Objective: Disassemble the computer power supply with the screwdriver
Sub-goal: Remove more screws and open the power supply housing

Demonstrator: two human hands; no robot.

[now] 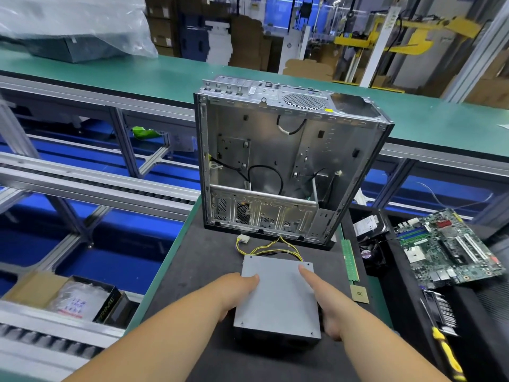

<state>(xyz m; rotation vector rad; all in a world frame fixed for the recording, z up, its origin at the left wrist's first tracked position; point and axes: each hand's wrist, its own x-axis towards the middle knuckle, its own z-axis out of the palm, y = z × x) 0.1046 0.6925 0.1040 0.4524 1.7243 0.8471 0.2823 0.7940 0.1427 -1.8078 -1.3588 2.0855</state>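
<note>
The grey power supply (278, 296) lies flat on the black mat (203, 260) in front of me, its yellow and black cables (275, 248) trailing toward the far side. My left hand (234, 293) grips its left side, thumb lying on the top plate. My right hand (327, 304) grips the right side, thumb stretched across the top. A screwdriver with a yellow and black handle (447, 354) lies at the lower right, apart from both hands.
An emptied computer case (289, 166) stands open just behind the power supply. To the right lie a green RAM stick (349, 257), a processor chip (359, 294), a small fan (370, 253), a hard drive (367, 223) and a motherboard (449, 246). Conveyor rails (91, 186) run at left.
</note>
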